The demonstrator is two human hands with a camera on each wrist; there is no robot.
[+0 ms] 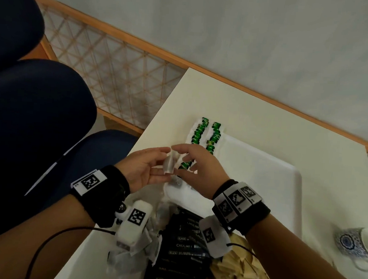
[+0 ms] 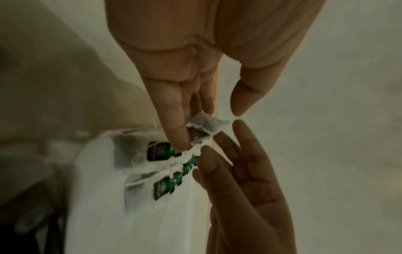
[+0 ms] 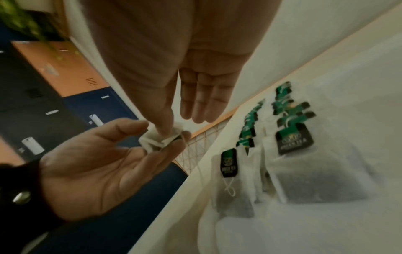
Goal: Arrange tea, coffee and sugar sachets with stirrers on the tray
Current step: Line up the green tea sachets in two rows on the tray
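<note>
We see a blue-patterned cup (image 1: 354, 243) on the white surface (image 1: 255, 113) at four o'clock, a navy chair (image 1: 34, 108) at nine, and a lattice panel (image 1: 109, 70) beyond.

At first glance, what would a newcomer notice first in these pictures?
Both hands meet above the table's near edge: the left hand and right hand hold one tea bag between their fingertips. Behind them, two rows of green-tagged tea bags lie on the white tray. Black coffee sachets are piled nearer the person.
</note>
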